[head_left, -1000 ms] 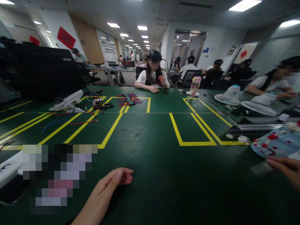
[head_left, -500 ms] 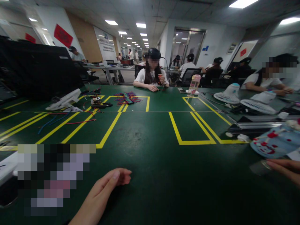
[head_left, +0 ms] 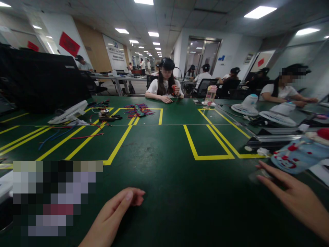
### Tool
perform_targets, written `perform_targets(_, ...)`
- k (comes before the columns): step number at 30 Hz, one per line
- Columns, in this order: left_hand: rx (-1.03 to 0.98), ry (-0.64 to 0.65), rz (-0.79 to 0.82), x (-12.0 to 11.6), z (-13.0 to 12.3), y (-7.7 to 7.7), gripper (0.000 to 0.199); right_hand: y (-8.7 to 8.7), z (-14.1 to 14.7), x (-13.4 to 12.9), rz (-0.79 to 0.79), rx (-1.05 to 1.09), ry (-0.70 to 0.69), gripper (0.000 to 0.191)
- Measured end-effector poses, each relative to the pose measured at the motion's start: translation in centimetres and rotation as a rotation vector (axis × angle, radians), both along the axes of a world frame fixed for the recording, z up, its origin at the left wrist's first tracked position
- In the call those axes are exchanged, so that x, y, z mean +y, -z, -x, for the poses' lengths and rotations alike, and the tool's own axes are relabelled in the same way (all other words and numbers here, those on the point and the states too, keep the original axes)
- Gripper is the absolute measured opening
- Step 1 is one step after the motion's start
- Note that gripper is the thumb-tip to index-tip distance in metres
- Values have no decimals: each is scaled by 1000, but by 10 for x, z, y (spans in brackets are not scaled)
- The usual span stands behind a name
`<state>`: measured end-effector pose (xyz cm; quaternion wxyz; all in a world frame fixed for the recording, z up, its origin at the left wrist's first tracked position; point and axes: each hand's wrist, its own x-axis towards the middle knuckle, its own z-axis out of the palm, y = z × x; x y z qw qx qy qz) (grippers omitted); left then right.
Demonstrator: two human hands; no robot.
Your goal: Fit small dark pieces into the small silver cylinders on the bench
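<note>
The left hand (head_left: 115, 214) is resting on the green surface (head_left: 180, 192), fingers loosely curled together, holding nothing. Over to the right, the right hand (head_left: 290, 195) is lying with fingers spread open, its fingertips (head_left: 259, 178) touching a small clear object (head_left: 255, 175), just beside a blue, red-spotted item (head_left: 295, 156).

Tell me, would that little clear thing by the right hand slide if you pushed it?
Probably. The small clear object looks flat and light, lying on the smooth green table, so the right hand, fingertips touching it, could likely slide it. It seems too flat to roll, though it is blurred.
</note>
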<state>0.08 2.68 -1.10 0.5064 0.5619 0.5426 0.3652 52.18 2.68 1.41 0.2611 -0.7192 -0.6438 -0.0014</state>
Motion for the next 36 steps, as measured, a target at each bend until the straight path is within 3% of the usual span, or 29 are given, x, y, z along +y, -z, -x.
perform_targets(6, 109, 65, -112, -3, -19, -19, 27, -21, 169, 0, 194, 88, -666, 50)
perform_targets(10, 204, 114, -244, -7, -38, -38, 20, -18, 231, 2, 182, 183, -855, 55)
perform_targets(15, 201, 153, -398, -7, -68, -54, 19, 6, 242, 3, 238, 494, -745, 69)
perform_targets(20, 203, 221, -486, 6, -92, -56, 18, 12, 242, 4, 281, 614, -688, 57)
perform_targets(27, 245, 232, -489, 10, -88, -52, 16, 8, 243, 3, 307, 662, -674, 43)
perform_targets(36, 163, 246, -395, 15, -86, -41, 14, 9, 244, 2, 373, 725, -621, 40)
